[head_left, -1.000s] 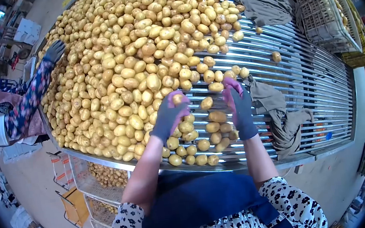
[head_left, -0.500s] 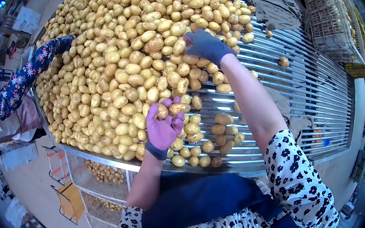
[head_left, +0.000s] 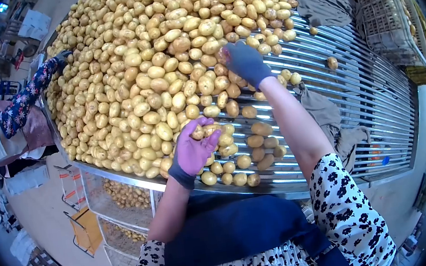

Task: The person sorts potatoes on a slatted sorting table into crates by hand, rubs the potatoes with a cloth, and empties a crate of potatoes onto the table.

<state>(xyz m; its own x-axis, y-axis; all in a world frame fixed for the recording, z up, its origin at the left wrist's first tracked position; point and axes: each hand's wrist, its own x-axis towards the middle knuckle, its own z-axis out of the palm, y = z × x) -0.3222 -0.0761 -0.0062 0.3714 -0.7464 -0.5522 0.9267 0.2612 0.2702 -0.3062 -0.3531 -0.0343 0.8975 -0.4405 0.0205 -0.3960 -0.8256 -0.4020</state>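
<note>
Potatoes [head_left: 198, 132] held in left hand [head_left: 191, 151], palm up, fingers half-curled; right hand [head_left: 247, 65] at heap [head_left: 130, 98] on slatted table [head_left: 378, 110], grip unclear.

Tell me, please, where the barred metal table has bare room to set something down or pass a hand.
The widest bare stretch of bars lies between the lower grey cloth and the table's right rim. Another, with one lone potato, lies between that cloth and the upper grey cloth. The left is crowded: potato pile, left hand, right hand.
</note>
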